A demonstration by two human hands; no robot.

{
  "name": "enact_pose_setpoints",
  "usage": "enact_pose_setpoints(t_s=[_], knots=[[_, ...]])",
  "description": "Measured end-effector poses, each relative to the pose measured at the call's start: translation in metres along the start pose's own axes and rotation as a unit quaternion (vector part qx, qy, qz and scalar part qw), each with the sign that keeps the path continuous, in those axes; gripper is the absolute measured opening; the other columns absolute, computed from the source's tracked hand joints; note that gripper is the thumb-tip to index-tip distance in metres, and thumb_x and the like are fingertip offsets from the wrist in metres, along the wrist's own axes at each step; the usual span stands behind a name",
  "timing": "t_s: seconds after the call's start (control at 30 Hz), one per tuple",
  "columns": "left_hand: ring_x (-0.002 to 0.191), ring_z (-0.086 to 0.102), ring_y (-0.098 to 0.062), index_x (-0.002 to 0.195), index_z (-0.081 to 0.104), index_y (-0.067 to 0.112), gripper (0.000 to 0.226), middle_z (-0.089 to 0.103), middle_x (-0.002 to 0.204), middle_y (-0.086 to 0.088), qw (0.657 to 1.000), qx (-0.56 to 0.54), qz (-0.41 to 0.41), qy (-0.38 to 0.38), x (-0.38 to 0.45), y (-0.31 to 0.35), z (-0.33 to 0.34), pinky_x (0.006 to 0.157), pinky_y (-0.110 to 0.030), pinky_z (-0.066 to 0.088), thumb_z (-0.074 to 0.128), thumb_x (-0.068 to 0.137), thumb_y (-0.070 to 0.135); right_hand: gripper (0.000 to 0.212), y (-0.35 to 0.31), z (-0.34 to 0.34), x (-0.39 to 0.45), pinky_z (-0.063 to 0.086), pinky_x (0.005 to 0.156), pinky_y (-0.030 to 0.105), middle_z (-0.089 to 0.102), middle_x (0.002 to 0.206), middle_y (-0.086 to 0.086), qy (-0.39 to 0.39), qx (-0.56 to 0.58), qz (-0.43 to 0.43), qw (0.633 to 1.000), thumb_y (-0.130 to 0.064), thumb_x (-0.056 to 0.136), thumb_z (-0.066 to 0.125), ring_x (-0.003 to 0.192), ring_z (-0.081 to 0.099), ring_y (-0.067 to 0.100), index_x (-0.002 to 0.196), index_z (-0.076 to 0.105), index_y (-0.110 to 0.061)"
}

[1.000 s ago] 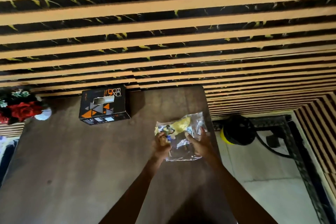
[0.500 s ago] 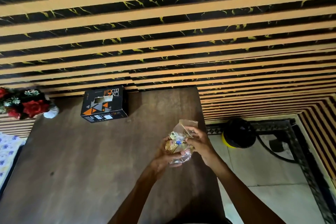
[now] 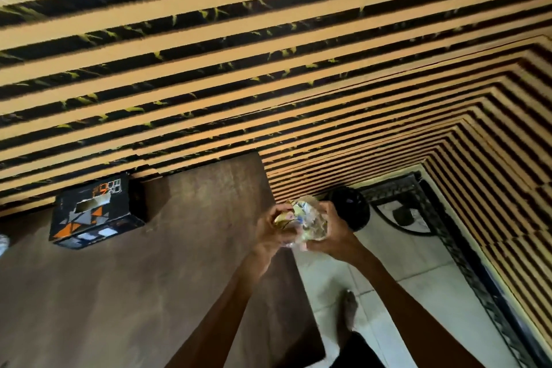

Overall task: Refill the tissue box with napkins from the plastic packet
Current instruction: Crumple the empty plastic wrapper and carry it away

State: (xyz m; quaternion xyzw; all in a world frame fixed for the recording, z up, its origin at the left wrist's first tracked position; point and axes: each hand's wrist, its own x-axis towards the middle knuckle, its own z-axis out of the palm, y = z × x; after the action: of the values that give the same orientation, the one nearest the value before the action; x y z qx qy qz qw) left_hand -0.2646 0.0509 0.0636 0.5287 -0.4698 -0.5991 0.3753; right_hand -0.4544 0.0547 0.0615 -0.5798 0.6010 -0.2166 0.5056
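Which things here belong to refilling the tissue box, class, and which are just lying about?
Belong to the job:
packet, crumpled between both hands
left hand
right hand
tissue box, on the table by the wall, slot up

Just lying about:
table
dark round thing on the floor
striped wall

One head-worn view looks steeply down over the table point(image 3: 119, 293), near the hands point(image 3: 301, 228), facing the striped wall point(image 3: 268, 69).
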Motion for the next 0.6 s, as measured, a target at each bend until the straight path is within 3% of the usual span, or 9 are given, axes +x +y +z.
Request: enact_pose_setpoints(t_s=[0.07, 0.1, 0.17, 0.23, 0.3, 0.4, 0.5, 0.6], knots=[[0.082, 0.069, -0.004, 0.112, 0.059, 0.003, 0.051, 0.069, 0.097, 0.002, 0.999, -0.001, -0.036, 0.002, 0.020, 0.009, 0.033, 0.069, -0.021, 0.057, 0.075, 0.067, -0.018, 0.095, 0.008, -0.031, 0.005, 0.054, 0.085, 0.014, 0.058, 0.117, -0.006, 0.019, 0.011, -0.009, 1.000, -0.027, 0.061, 0.088, 0.106, 0.062, 0.011, 0.137, 0.031, -0.025], [0.080, 0.069, -0.002, 0.109, 0.060, 0.010, 0.052, 0.070, 0.095, 0.005, 0.999, 0.006, -0.048, -0.005, 0.029, 0.013, 0.048, 0.067, -0.020, 0.057, 0.079, 0.066, -0.012, 0.087, 0.012, -0.045, 0.009, 0.049, 0.076, 0.004, 0.058, 0.112, -0.007, 0.028, -0.011, -0.005, 1.000, -0.023, 0.066, 0.086, 0.102, 0.062, 0.010, 0.137, 0.036, -0.023], [0.082, 0.070, -0.003, 0.109, 0.059, 0.020, 0.053, 0.071, 0.100, 0.005, 0.996, -0.008, -0.078, -0.036, 0.054, 0.019, 0.084, 0.067, -0.019, 0.056, 0.081, 0.067, -0.002, 0.062, 0.024, -0.084, 0.020, 0.040, 0.061, -0.001, 0.062, 0.097, -0.005, 0.056, -0.053, 0.011, 0.997, -0.025, 0.069, 0.083, 0.088, 0.062, 0.012, 0.124, 0.056, -0.017], [0.102, 0.065, -0.011, 0.122, 0.053, 0.028, 0.057, 0.063, 0.122, 0.000, 0.990, -0.036, -0.122, -0.060, 0.072, 0.027, 0.117, 0.080, -0.025, 0.052, 0.081, 0.073, 0.017, 0.049, 0.048, -0.125, 0.035, 0.040, 0.055, 0.005, 0.066, 0.081, -0.002, 0.091, -0.039, 0.037, 0.994, -0.041, 0.063, 0.082, 0.074, 0.061, 0.013, 0.101, 0.069, -0.014], [0.120, 0.052, -0.012, 0.134, 0.042, 0.038, 0.072, 0.051, 0.136, 0.008, 0.983, -0.036, -0.148, -0.107, 0.089, 0.028, 0.144, 0.091, -0.027, 0.042, 0.079, 0.073, 0.031, 0.053, 0.072, -0.158, 0.047, 0.049, 0.062, 0.019, 0.071, 0.077, 0.003, 0.106, -0.005, 0.066, 0.992, -0.056, 0.056, 0.078, 0.070, 0.063, 0.014, 0.089, 0.073, -0.015], [0.112, 0.059, 0.000, 0.133, 0.040, 0.035, 0.063, 0.055, 0.128, 0.016, 0.979, -0.027, -0.138, -0.149, 0.112, 0.028, 0.182, 0.082, -0.015, 0.050, 0.067, 0.085, 0.004, 0.021, 0.099, -0.195, 0.063, 0.055, 0.074, 0.040, 0.073, 0.083, 0.008, 0.101, 0.107, 0.087, 0.985, -0.033, 0.063, 0.086, 0.076, 0.067, 0.017, 0.078, 0.074, -0.024], [0.106, 0.064, -0.001, 0.134, 0.046, 0.018, 0.057, 0.064, 0.120, 0.008, 0.987, -0.008, -0.125, -0.100, 0.136, 0.021, 0.216, 0.078, -0.017, 0.054, 0.066, 0.085, -0.004, 0.030, 0.118, -0.217, 0.081, 0.054, 0.076, 0.040, 0.069, 0.106, 0.019, 0.051, 0.233, 0.203, 0.950, -0.019, 0.077, 0.078, 0.093, 0.067, 0.027, 0.105, 0.067, -0.018], [0.104, 0.069, -0.025, 0.123, 0.058, 0.015, 0.050, 0.070, 0.115, -0.006, 0.989, 0.005, -0.145, -0.006, 0.178, -0.012, 0.245, 0.079, -0.039, 0.061, 0.077, 0.078, 0.007, 0.053, 0.160, -0.230, 0.110, 0.058, 0.073, 0.039, 0.060, 0.129, 0.015, 0.031, 0.290, 0.230, 0.929, -0.029, 0.079, 0.075, 0.107, 0.067, 0.034, 0.126, 0.050, -0.025]])
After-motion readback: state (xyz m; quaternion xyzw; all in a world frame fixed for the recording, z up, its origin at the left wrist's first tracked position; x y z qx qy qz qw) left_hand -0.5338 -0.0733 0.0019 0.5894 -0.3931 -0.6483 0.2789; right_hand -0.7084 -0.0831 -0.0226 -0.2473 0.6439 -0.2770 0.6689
